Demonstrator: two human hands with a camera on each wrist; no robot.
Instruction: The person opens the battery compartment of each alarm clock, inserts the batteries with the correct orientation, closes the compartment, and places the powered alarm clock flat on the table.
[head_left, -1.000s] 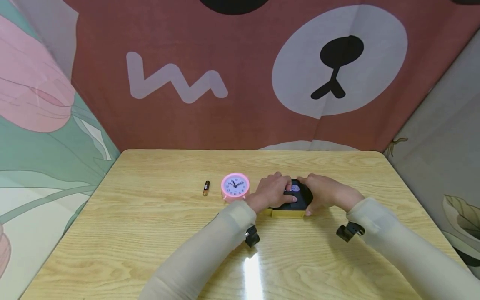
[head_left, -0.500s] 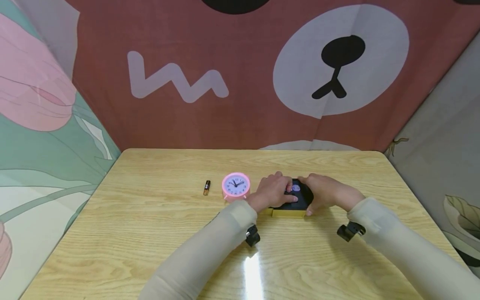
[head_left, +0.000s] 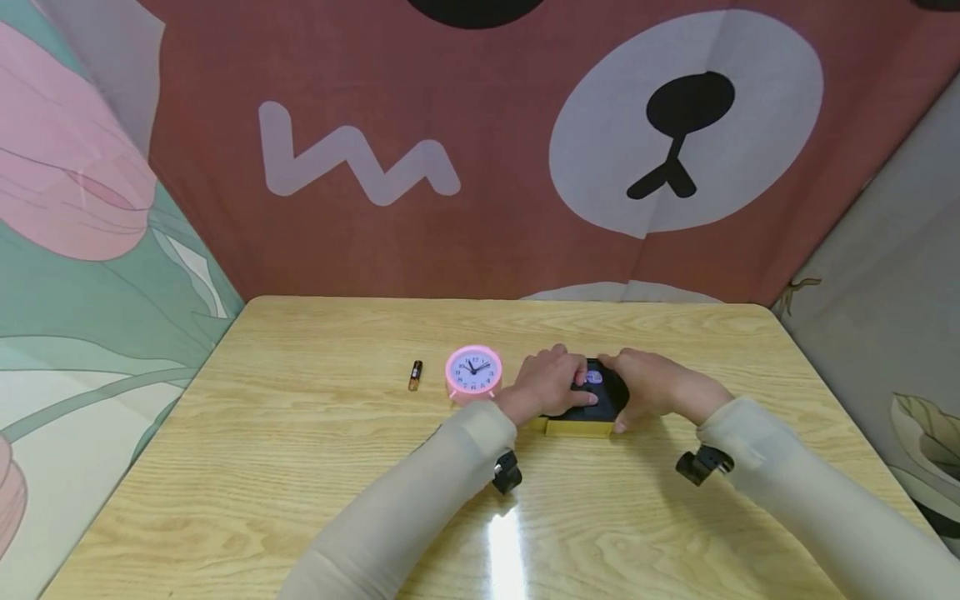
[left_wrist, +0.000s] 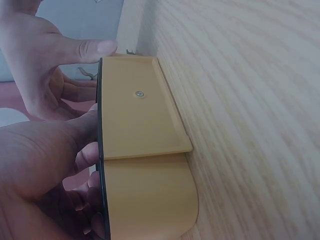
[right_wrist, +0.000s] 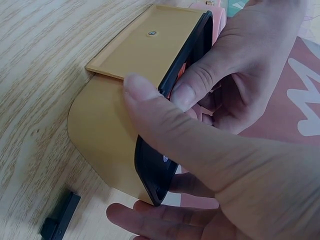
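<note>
A box-shaped thing with mustard-yellow sides and a black upper face (head_left: 579, 427) sits on the table between both hands. One side carries a panel with a small screw (left_wrist: 140, 94). My right hand (head_left: 651, 385) grips its right end, thumb on the yellow side, fingers around the far side. My left hand (head_left: 546, 382) bends over the black face, with its thumb (right_wrist: 192, 85) at a recess there. A bit of orange (right_wrist: 181, 74) shows beside that thumb; I cannot tell whether the fingers pinch it. A round pale label (head_left: 593, 377) lies on the black face between the hands.
A pink round alarm clock (head_left: 473, 372) is just left of my left hand. Further left lies a black and copper battery (head_left: 416, 375). A small black plastic piece (right_wrist: 61, 216) rests on the wooden table (head_left: 337, 467) near the box. Printed cloth hangs behind the table's far edge.
Both hands keep their places on the yellow and black box. The whole scene has shifted very slightly to the right in the head view.
</note>
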